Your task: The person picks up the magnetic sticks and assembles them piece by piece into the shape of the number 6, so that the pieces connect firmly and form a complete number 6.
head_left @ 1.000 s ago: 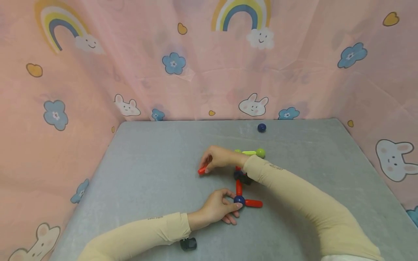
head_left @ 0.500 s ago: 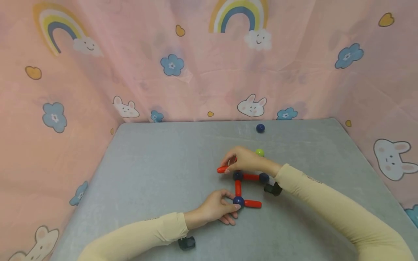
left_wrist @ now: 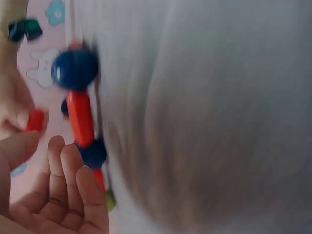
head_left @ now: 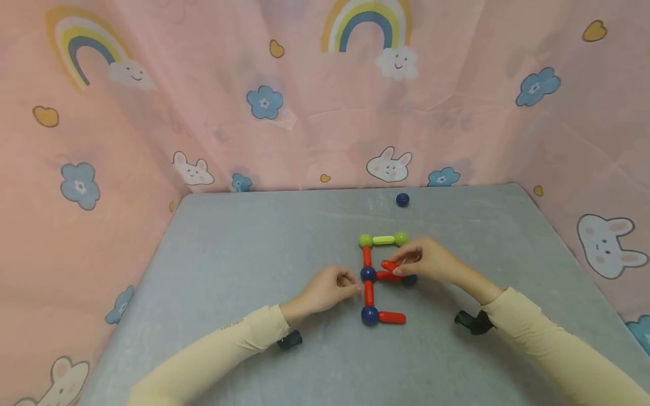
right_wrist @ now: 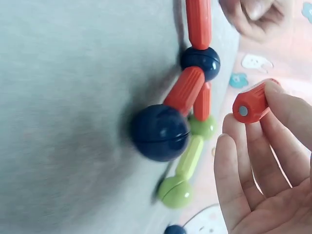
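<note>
My right hand (head_left: pixel 431 260) pinches a red magnetic rod (head_left: pixel 390 265) between thumb and fingers, and a grey disc shows in the rod's end (right_wrist: pixel 243 110) in the right wrist view. Below it on the table lies a joined figure of magnetic rods and balls. A lime ball (head_left: pixel 365 241), a middle blue ball (head_left: pixel 368 274) and a near blue ball (head_left: pixel 370 316) form its left side, linked by red rods. Branches run right: a lime rod (head_left: pixel 383 240), a red rod partly hidden by my hand, and a bare-ended red rod (head_left: pixel 392 317). My left hand (head_left: pixel 322 292) is beside the figure, loosely curled and holding nothing.
One loose blue ball (head_left: pixel 402 199) lies near the far edge of the grey table (head_left: pixel 244 242). Pink patterned cloth (head_left: pixel 304 129) hangs behind and at both sides. A dark wrist camera (head_left: pixel 473 322) sits under the right wrist.
My right hand has carried the red rod rightward, across the figure's left side to over its middle branch. My left hand has let go of the near blue ball and moved slightly away.
</note>
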Action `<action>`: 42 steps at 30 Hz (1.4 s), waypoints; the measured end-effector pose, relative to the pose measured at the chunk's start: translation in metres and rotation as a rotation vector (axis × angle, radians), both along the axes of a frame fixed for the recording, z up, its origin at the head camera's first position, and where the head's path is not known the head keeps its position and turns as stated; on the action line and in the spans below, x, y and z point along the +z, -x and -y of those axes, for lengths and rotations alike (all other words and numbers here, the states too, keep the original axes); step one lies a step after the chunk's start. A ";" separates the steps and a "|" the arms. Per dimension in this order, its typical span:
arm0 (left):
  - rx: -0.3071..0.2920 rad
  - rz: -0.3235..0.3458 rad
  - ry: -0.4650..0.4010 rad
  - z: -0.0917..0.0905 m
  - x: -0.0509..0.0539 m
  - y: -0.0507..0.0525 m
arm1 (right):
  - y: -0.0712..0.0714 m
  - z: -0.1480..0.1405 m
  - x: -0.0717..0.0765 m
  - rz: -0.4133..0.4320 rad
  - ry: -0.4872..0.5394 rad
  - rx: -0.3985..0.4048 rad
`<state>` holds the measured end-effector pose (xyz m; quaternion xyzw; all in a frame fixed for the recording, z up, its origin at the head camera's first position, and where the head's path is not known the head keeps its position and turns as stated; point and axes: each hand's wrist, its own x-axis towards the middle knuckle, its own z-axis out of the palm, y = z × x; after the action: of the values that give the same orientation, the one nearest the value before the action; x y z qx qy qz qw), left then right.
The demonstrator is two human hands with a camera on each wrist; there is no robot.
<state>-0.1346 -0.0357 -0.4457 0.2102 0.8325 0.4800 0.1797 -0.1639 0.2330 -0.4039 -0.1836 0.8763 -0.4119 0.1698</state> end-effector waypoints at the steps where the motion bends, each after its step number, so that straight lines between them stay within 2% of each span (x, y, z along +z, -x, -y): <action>1: -0.010 -0.030 0.000 -0.001 0.002 0.005 | -0.003 -0.004 -0.001 0.009 0.000 -0.015; 5: -0.065 -0.132 0.024 -0.011 0.012 0.021 | -0.014 -0.018 -0.005 0.025 -0.017 -0.070; 9: -0.146 -0.205 0.083 -0.027 0.018 0.035 | -0.025 -0.029 -0.012 0.057 -0.010 -0.119; 12: -0.221 -0.238 0.131 -0.041 0.017 0.044 | -0.032 -0.034 -0.016 0.090 0.007 -0.155; 18: -0.350 -0.250 0.158 -0.066 0.009 0.058 | -0.043 -0.040 -0.025 0.154 0.030 -0.233; 26: -0.382 -0.269 0.200 -0.079 0.001 0.069 | -0.055 -0.039 -0.034 0.190 0.072 -0.291; 32: -0.427 -0.278 0.215 -0.084 -0.001 0.072 | -0.061 -0.035 -0.039 0.224 0.081 -0.332; 35: -0.444 -0.305 0.231 -0.086 -0.003 0.073 | -0.064 -0.032 -0.043 0.256 0.092 -0.349; 42: -0.441 -0.315 0.209 -0.087 -0.009 0.074 | -0.066 -0.025 -0.046 0.308 0.094 -0.405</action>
<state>-0.2086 0.0510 -0.4547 0.4382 0.8294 0.3025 0.1688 -0.0978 0.2575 -0.4504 0.0528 0.8388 -0.5009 0.2066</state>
